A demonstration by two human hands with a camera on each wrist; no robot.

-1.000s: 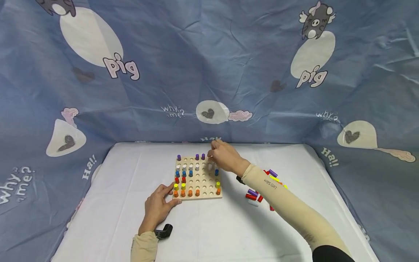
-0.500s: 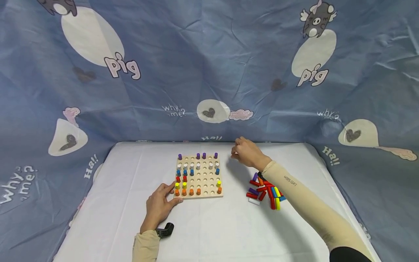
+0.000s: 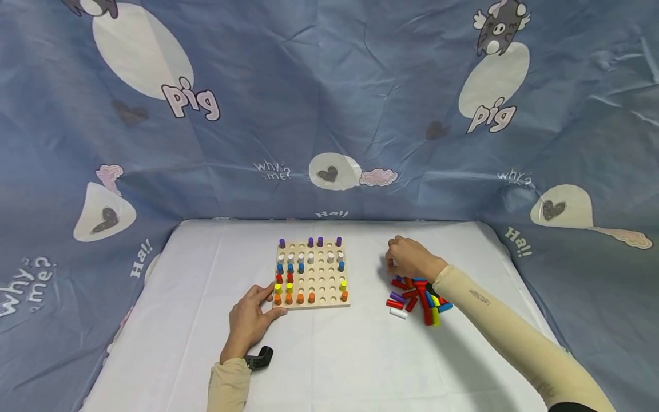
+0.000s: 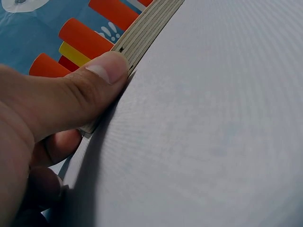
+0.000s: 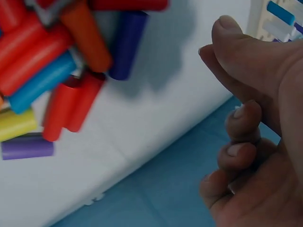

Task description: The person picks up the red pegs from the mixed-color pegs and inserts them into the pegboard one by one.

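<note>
While the left hand rests on the near-left corner of the pegboard, thumb pressed flat against its layered plywood edge and fingers straight, the right hand hovers to the right of the board, just over the far end of the pile of loose pegs. Its fingers are loosely curled and, from the wrist view, it's not gripping anything.

The pegs look like short smooth cylinders, painted wood or plastic, hard to say which: red, orange, blue, yellow, purple, one white. They're probably light and stiff, so no worry about crushing them, but round and glossy means they'd likely roll or slip. A pinch across the middle of the barrel with thumb and forefinger looks like the sensible hold, since they lie jumbled on their sides and touching each other.

The board itself is a flat square of pale wood with a grid of round holes, some already filled: purple along the far row, white and blue behind, orange along the near row. It all sits on a bench covered in a white cloth with a fine weave.
</note>
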